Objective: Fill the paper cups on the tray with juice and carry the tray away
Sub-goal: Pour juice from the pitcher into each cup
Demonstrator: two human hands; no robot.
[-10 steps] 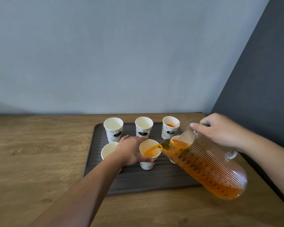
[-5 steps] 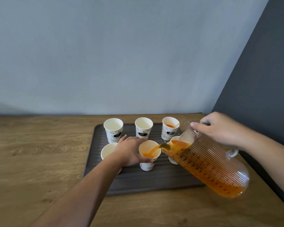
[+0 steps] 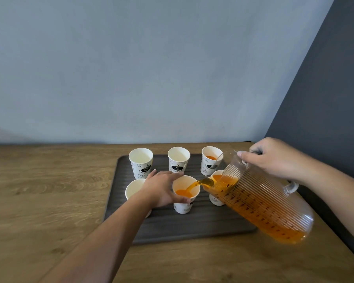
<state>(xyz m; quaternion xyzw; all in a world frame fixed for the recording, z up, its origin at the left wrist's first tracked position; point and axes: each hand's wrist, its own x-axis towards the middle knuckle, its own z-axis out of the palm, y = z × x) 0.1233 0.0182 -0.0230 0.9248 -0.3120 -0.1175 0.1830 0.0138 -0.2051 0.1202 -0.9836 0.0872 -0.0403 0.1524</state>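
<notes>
- Left hand [image 3: 161,188] wrapped round front middle cup [image 3: 185,198]; right hand [image 3: 274,158] clamped on jug [image 3: 260,203].
- Better to ease tilt, stopping short of rim.
- Three cups empty.

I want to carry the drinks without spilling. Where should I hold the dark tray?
Probably the tray by its two short ends, left and right, hands low under the raised rim and kept level. It's wide and flat, and the open-topped cups would tip easily.

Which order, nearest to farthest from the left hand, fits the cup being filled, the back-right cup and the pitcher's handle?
From the left hand:
1. Cup being filled, in its grip.
2. Back-right cup, beyond, rightward.
3. Pitcher's handle, far right.
</notes>
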